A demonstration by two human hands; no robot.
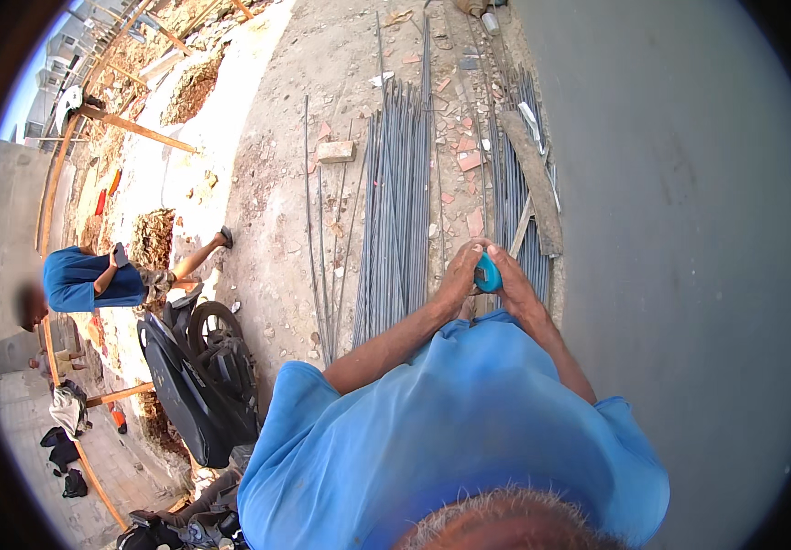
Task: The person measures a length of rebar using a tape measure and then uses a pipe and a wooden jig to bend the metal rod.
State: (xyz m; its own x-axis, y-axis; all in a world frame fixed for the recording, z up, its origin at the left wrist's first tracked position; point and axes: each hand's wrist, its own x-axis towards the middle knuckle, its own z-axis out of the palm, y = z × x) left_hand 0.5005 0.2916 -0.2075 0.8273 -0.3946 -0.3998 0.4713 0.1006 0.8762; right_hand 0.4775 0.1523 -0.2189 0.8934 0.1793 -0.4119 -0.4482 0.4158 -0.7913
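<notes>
In front of my chest, both hands meet around a small, rounded teal tape measure (pixel 487 273). My left hand (pixel 461 272) closes on its left side. My right hand (pixel 514 280) is wrapped round the other side, and the fingertips of both hands come together at its far edge. Part of the case is hidden by the fingers. Beyond and to the left of my hands lies a long bundle of steel rebar (pixel 395 202) on the dusty ground. A second rebar bundle (pixel 508 183) lies to the right, with a rough board (pixel 533 183) across it.
A grey wall (pixel 670 229) rises close on my right. Brick pieces (pixel 469 161) and a block (pixel 336 151) lie among the bars. At left stand a dark motorcycle (pixel 203 367) and a person in a blue shirt (pixel 93 280), near wooden rails (pixel 139 128) and dug pits (pixel 153 240).
</notes>
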